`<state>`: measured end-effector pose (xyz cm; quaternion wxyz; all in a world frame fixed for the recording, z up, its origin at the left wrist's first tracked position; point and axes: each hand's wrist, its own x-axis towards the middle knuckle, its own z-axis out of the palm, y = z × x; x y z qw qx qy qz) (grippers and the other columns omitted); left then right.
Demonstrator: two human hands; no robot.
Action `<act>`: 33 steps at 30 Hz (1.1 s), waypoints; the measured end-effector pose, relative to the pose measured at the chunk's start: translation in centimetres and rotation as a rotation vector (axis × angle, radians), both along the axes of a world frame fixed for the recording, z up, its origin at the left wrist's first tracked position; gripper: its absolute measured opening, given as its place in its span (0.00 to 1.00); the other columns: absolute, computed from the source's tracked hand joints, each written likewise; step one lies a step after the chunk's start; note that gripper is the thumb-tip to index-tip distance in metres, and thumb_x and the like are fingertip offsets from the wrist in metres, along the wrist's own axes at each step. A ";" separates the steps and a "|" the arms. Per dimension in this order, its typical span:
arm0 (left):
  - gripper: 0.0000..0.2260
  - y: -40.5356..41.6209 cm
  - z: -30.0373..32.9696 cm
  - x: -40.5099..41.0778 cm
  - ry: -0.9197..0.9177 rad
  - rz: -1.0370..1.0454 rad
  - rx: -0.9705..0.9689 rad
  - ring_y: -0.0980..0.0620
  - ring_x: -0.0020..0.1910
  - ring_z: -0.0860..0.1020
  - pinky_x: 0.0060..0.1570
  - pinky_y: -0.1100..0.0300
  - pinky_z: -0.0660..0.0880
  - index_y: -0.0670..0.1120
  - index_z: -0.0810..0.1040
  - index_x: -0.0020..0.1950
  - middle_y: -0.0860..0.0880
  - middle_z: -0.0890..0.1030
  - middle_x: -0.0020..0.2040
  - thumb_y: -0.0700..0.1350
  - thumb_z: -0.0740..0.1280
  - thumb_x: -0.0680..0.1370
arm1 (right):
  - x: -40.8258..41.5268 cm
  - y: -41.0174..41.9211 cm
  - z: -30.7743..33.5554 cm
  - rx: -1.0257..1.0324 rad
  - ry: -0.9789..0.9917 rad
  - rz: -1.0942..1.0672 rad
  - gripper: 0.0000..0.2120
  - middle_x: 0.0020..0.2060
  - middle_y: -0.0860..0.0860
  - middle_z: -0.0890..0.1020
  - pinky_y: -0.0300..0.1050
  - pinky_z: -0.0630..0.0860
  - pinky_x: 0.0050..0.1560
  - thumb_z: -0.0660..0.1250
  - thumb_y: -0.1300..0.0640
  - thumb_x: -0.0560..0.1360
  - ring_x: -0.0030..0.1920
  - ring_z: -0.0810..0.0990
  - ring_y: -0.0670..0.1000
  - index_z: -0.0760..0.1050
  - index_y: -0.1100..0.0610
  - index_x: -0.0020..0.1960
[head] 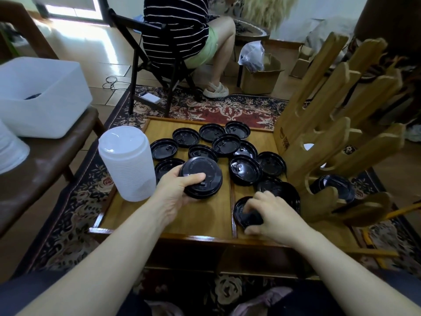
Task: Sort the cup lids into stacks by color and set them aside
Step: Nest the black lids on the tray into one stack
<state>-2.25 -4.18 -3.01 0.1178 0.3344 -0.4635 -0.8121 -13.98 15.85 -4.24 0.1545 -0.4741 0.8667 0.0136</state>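
Observation:
Several loose black cup lids [226, 144] lie scattered over the far half of a low wooden tray table [205, 215]. My left hand [175, 190] grips a short stack of black lids [201, 177] just above the table's middle. My right hand [268, 213] pinches a single black lid [241, 209] lying near the front right. A tall stack of white translucent lids [128, 163] stands upright at the table's left edge.
A wooden slotted rack [330, 142] stands at the right, with black lids [335, 185] in a lower slot. A white bin [43, 96] sits on a brown chair to the left. A person sits on a black chair beyond the table.

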 end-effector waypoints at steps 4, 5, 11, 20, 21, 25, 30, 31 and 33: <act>0.16 0.5 0.2 -0.4 0.017 -0.021 0.041 0.45 0.49 0.84 0.37 0.56 0.82 0.41 0.79 0.64 0.40 0.84 0.57 0.38 0.70 0.76 | 0.8 -0.5 -0.6 0.030 0.004 0.028 0.09 0.49 0.44 0.70 0.44 0.65 0.52 0.68 0.47 0.74 0.56 0.69 0.49 0.72 0.48 0.51; 0.15 0.5 0.2 -0.4 0.016 -0.024 0.047 0.45 0.49 0.84 0.36 0.56 0.81 0.41 0.79 0.64 0.40 0.84 0.56 0.38 0.69 0.77 | 0.9 -0.6 -0.6 0.016 -0.013 0.022 0.07 0.48 0.44 0.70 0.43 0.65 0.51 0.67 0.48 0.75 0.56 0.70 0.48 0.72 0.48 0.50; 0.12 0.3 0.5 -0.4 0.016 0.006 0.070 0.46 0.45 0.84 0.33 0.57 0.81 0.41 0.79 0.61 0.41 0.85 0.52 0.38 0.68 0.78 | 1.0 -0.6 1.2 -0.219 -0.203 -0.213 0.05 0.43 0.42 0.77 0.42 0.73 0.46 0.67 0.47 0.76 0.46 0.75 0.44 0.73 0.46 0.44; 0.08 0.9 0.7 -0.8 0.020 0.080 0.058 0.46 0.45 0.84 0.33 0.58 0.81 0.43 0.80 0.56 0.42 0.85 0.50 0.37 0.68 0.78 | -0.5 -0.7 4.3 -0.800 -0.653 -0.656 0.03 0.36 0.49 0.82 0.33 0.72 0.32 0.68 0.58 0.78 0.32 0.77 0.40 0.79 0.56 0.46; 0.07 1.0 0.7 -0.9 0.017 0.100 0.057 0.47 0.44 0.84 0.32 0.59 0.80 0.43 0.80 0.55 0.42 0.85 0.49 0.37 0.68 0.78 | -0.7 -0.6 4.4 -0.856 -0.699 -0.708 0.03 0.37 0.50 0.82 0.36 0.73 0.33 0.68 0.58 0.78 0.33 0.78 0.42 0.79 0.56 0.48; 0.10 1.7 0.7 -1.4 0.011 0.133 0.073 0.46 0.45 0.83 0.37 0.56 0.80 0.41 0.80 0.59 0.41 0.85 0.52 0.37 0.68 0.78 | -1.1 -1.0 4.5 -1.023 -0.975 -0.844 0.06 0.40 0.55 0.82 0.40 0.73 0.33 0.64 0.61 0.79 0.37 0.77 0.50 0.79 0.59 0.53; 0.09 2.0 0.7 -1.7 0.012 0.148 0.076 0.44 0.50 0.83 0.46 0.52 0.81 0.43 0.80 0.57 0.42 0.85 0.51 0.36 0.67 0.78 | -0.9 -1.6 4.5 -1.109 -1.157 -0.921 0.07 0.40 0.54 0.82 0.41 0.73 0.35 0.63 0.62 0.80 0.37 0.76 0.48 0.78 0.59 0.56; 0.08 1.9 0.6 -1.7 0.010 0.155 0.065 0.44 0.50 0.83 0.45 0.52 0.81 0.43 0.80 0.56 0.42 0.85 0.51 0.36 0.67 0.79 | -1.0 -1.6 4.5 -1.136 -1.149 -0.936 0.07 0.40 0.53 0.82 0.40 0.73 0.34 0.63 0.62 0.80 0.37 0.76 0.48 0.78 0.59 0.56; 0.08 1.8 0.5 -1.7 0.010 0.156 0.043 0.44 0.51 0.84 0.44 0.53 0.81 0.43 0.80 0.56 0.42 0.85 0.52 0.36 0.67 0.79 | -1.1 -1.6 4.7 -1.183 -1.170 -0.946 0.08 0.41 0.53 0.82 0.40 0.74 0.35 0.62 0.62 0.80 0.36 0.77 0.47 0.78 0.59 0.57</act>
